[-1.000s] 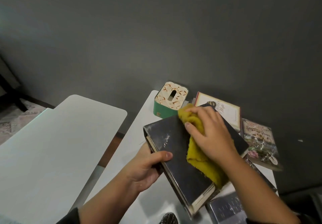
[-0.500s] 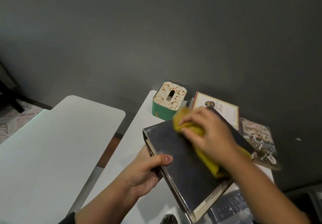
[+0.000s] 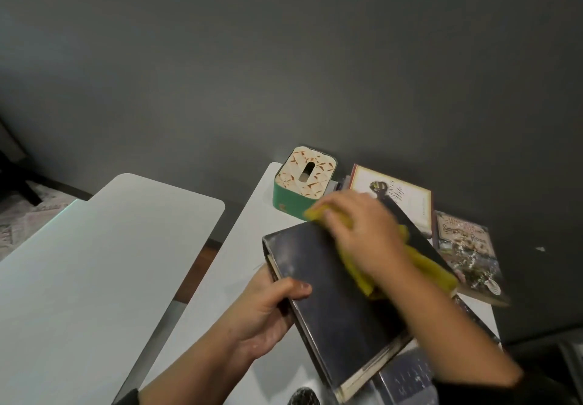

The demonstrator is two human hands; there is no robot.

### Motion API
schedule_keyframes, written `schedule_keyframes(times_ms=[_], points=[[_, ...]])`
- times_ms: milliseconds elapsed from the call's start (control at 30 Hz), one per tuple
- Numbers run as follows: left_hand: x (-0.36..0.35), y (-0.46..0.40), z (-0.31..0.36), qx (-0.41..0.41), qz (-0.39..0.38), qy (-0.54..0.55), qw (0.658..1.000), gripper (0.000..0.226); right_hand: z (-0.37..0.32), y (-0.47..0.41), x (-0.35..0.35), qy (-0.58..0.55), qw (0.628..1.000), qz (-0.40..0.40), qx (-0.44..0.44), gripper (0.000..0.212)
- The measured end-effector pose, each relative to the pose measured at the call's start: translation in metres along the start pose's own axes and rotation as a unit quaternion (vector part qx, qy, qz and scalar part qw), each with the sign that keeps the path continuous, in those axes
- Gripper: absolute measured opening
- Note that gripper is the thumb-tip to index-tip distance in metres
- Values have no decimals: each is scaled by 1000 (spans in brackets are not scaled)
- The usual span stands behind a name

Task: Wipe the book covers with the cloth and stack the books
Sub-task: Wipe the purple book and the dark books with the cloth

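Note:
A thick black book [image 3: 334, 303] is tilted above the white table [image 3: 239, 247]. My left hand [image 3: 268, 313] grips its spine edge, thumb on the cover. My right hand [image 3: 362, 234] presses a yellow cloth [image 3: 429, 269] against the book's far corner, fingers curled over the cloth. A cream-covered book [image 3: 407, 196] lies behind, and a flowery paperback [image 3: 467, 247] lies to its right. Another dark book [image 3: 407, 379] shows under the black one at the bottom.
A green tissue box [image 3: 299, 190] with a patterned top stands at the table's far end by the grey wall. A second white table [image 3: 94, 262] is on the left, with a gap between the two. A dark patterned object [image 3: 304, 398] peeks in at the bottom edge.
My right hand has slid the cloth up the cover toward the far corner near the tissue box. My left hand has kept its hold on the book.

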State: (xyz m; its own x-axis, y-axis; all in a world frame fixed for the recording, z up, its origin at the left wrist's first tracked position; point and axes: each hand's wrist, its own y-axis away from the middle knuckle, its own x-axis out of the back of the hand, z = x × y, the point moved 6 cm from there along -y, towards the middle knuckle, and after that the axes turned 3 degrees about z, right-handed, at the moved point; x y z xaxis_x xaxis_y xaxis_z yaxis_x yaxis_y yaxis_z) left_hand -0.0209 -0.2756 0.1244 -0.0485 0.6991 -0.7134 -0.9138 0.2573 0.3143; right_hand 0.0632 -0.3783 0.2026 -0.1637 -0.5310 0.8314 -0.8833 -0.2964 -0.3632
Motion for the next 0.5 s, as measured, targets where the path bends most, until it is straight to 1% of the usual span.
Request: schedule_keyframes(times_ms=[67,100,133,167,200,267,333,367,400,433,467,500], points=[[-2,-2,-4,-5,5,5,1000,42,-61,21,-18,-45,993,-47,102,25],[-2,-3,-4,-8,6,13,1000,39,-74,28,-22,-53,987,-56,140,26],[-1,-3,-3,-10,7,22,1000,38,-74,28,-18,-51,984,-50,165,28],[0,-4,-1,-8,4,27,1000,39,-62,22,-11,-41,985,-30,165,30],[1,-4,2,-7,0,24,1000,43,-38,14,-1,-23,990,-3,136,30],[6,-2,7,-3,0,13,1000,57,24,0,21,22,999,34,24,24],[10,0,7,0,6,8,1000,68,85,0,41,68,991,58,-100,21],[12,-1,6,2,10,8,1000,70,107,5,46,67,984,53,-157,20],[15,-1,5,4,15,9,1000,71,123,13,47,32,976,29,-212,23],[18,-3,5,3,22,11,1000,70,133,22,44,-43,963,-15,-264,30],[21,-6,7,-2,31,9,999,68,133,30,39,-149,937,-69,-310,37],[23,-9,11,-10,36,1,999,67,131,38,33,-253,895,-120,-347,42]])
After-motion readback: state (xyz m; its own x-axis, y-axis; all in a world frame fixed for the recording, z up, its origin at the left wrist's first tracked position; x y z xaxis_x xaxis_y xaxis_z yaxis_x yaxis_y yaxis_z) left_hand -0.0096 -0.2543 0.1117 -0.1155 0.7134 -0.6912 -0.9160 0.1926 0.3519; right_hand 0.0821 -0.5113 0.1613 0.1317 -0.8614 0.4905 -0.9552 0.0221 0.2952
